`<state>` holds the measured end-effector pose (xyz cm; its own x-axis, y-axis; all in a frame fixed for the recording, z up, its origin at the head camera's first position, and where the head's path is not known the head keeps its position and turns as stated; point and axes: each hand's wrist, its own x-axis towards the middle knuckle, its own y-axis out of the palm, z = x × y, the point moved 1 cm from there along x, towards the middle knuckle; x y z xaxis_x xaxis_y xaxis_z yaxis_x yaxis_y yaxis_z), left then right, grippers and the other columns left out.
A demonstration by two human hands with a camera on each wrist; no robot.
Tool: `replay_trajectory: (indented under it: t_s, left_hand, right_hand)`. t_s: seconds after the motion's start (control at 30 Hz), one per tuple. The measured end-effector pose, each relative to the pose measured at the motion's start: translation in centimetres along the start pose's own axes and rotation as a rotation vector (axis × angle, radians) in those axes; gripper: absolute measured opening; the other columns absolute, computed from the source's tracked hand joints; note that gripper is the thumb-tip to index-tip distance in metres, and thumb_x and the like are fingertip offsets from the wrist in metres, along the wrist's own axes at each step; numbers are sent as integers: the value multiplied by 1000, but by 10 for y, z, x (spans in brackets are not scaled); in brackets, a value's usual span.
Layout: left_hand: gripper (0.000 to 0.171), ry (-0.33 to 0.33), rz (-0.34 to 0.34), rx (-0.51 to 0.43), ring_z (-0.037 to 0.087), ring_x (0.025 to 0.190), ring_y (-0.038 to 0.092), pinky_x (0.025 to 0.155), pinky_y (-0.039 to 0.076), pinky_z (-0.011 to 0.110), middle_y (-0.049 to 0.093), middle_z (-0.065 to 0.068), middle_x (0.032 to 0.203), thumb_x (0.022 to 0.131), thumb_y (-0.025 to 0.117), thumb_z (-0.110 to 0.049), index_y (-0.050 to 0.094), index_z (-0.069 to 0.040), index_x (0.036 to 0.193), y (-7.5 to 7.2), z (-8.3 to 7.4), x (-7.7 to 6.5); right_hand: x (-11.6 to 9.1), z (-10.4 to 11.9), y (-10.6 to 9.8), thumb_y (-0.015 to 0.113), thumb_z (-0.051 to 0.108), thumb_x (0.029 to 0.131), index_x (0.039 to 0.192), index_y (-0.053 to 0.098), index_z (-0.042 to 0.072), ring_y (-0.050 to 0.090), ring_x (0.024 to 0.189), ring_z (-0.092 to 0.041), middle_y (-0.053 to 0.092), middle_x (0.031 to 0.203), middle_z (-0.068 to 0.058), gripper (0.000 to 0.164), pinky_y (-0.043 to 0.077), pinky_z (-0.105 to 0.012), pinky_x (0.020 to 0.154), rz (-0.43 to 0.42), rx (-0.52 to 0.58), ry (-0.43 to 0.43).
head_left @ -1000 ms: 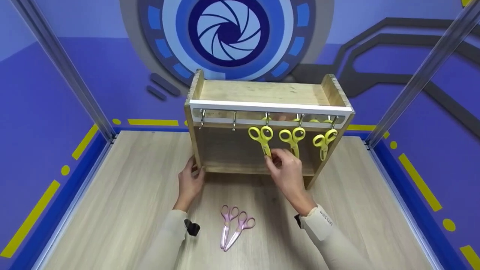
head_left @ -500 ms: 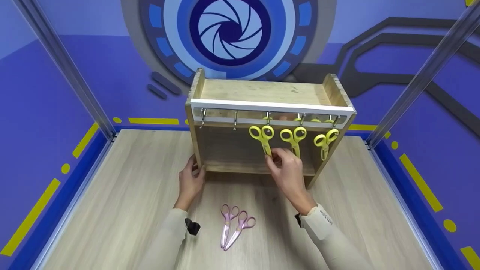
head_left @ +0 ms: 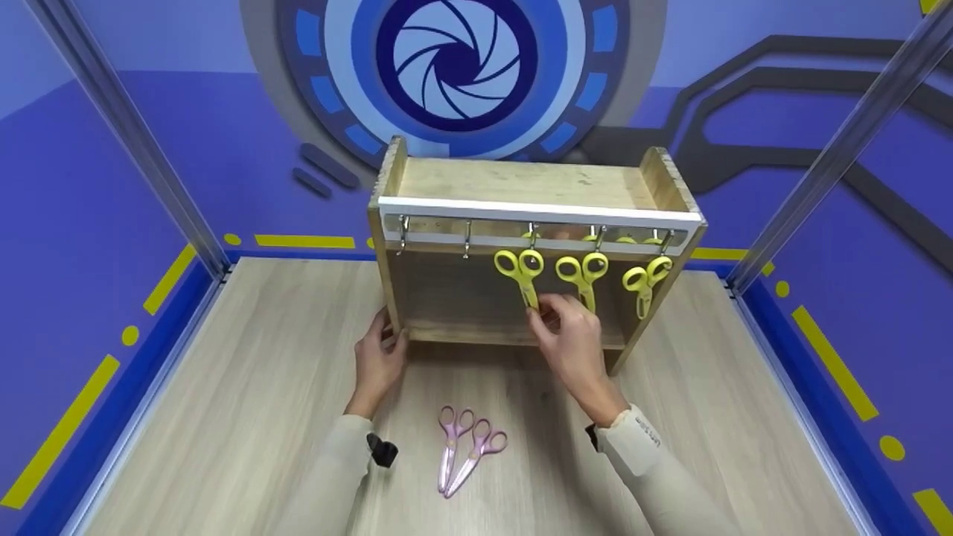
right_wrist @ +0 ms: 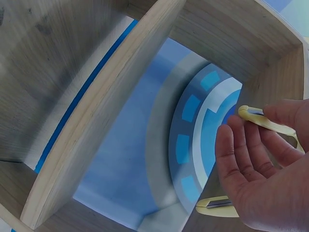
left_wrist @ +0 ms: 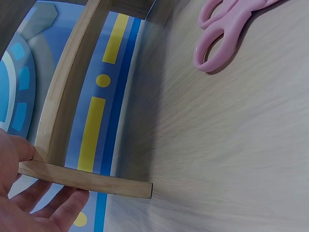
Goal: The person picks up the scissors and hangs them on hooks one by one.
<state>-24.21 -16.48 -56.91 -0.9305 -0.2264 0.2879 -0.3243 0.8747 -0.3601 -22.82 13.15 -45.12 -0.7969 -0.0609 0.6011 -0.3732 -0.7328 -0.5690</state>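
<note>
R grip [head_left: 573, 342] clamped on leftmost yel. scissors [head_left: 526, 286], L grip [head_left: 380, 363] clamped on shelf side [head_left: 385, 275].

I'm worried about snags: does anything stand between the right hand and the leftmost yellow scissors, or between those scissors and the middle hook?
Nothing visible does. The right hand pinches the leftmost yellow scissors near their lower end, and they hang on the middle hook.

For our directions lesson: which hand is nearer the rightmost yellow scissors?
Right. The right hand is below and left of the rightmost yellow scissors, pinching another yellow pair; the left hand is farther left, gripping the shelf's left side.
</note>
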Motion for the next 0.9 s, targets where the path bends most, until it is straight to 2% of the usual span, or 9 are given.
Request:
replay_trajectory:
  t_s: [0.33,0.5,0.67,0.77,0.83,0.9]
  left_hand:
    - [52,-1,3,-23,40,121,64,95,59,46,59,24,141,99,65,-8,50,-5,149,0,-1,0]
    - [52,3,-1,-6,40,121,64,95,59,46,59,24,141,99,66,-7,50,-5,148,0,0,0]
    - [52,19,-13,-6,41,120,64,94,59,48,59,24,140,98,65,-5,51,-3,148,-1,-1,1]
    - [52,13,-4,-4,41,121,63,96,58,48,58,24,141,99,65,-6,50,-4,149,-1,-2,0]
    - [52,2,4,2,40,122,63,97,58,48,58,23,142,99,65,-7,49,-5,149,0,-2,0]
    - [53,-7,9,5,39,123,63,97,58,47,58,23,143,99,65,-7,49,-5,150,0,-2,0]
  right_hand:
    - [-2,2,-3,81,6,87,100,74,2,73,76,-22,71,92,-9,16,63,-37,66,2,0,-9]
    - [-10,1,-4,83,8,86,110,71,3,72,77,-20,72,94,-8,27,63,-37,65,-13,-24,23]
    - [-32,-5,1,83,10,86,123,66,4,71,78,-23,72,97,-10,41,61,-42,66,-31,-63,73]
    - [-50,-7,8,83,10,86,127,64,6,70,82,-26,70,99,-10,45,60,-44,68,-11,-68,67]
    - [-65,-6,14,83,10,86,128,63,6,69,84,-26,69,101,-11,46,60,-43,69,33,-65,52]
    - [-80,-2,19,82,11,87,129,63,8,68,85,-24,66,106,-11,47,61,-38,69,117,-56,44]
